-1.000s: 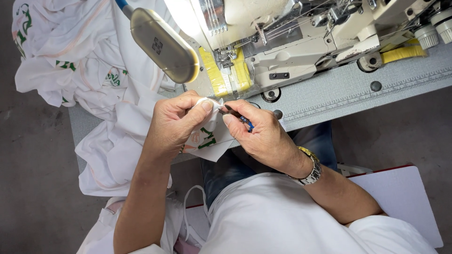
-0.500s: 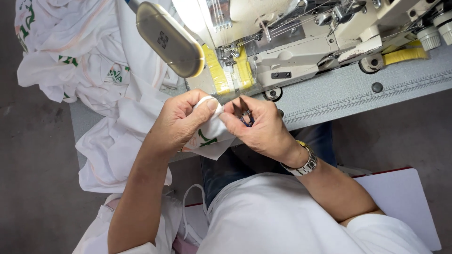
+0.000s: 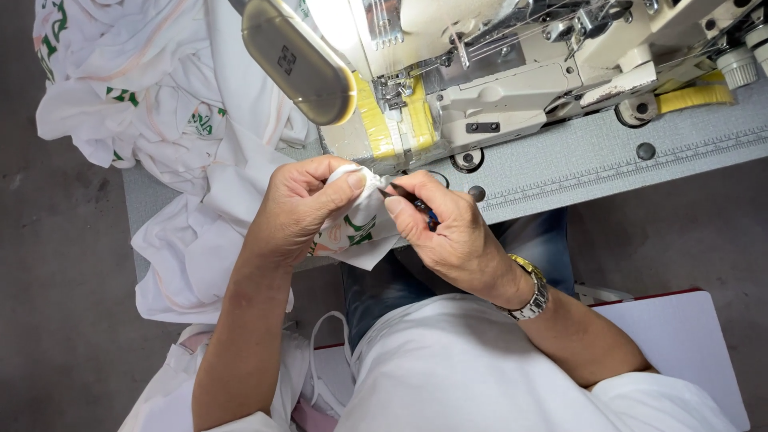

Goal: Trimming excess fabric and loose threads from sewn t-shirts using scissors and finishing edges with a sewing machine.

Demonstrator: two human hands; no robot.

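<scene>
The left hand [image 3: 300,210] is clenched on a bunched fold of white fabric [image 3: 358,220] bearing green printed marks, thumb pressed on top of the fold. The right hand [image 3: 448,232] meets it from the opposite side, fingertips pinching the same fold at its upper edge while gripping a small dark tool [image 3: 424,212]; what kind of tool it is cannot be told. A metal wristwatch [image 3: 532,292] sits on the right wrist. Just above both hands stands an industrial sewing machine [image 3: 512,72], with yellow tape [image 3: 396,120] on its bed nearest the fingers. The machine rests on a grey work table [image 3: 608,160] with a ruler scale along the edge, extending to the right of the right hand. To the left of the left hand, a heap of white garments [image 3: 160,112] spills over the table edge. Below the table, a dull grey floor [image 3: 56,304] is visible on the left.
</scene>
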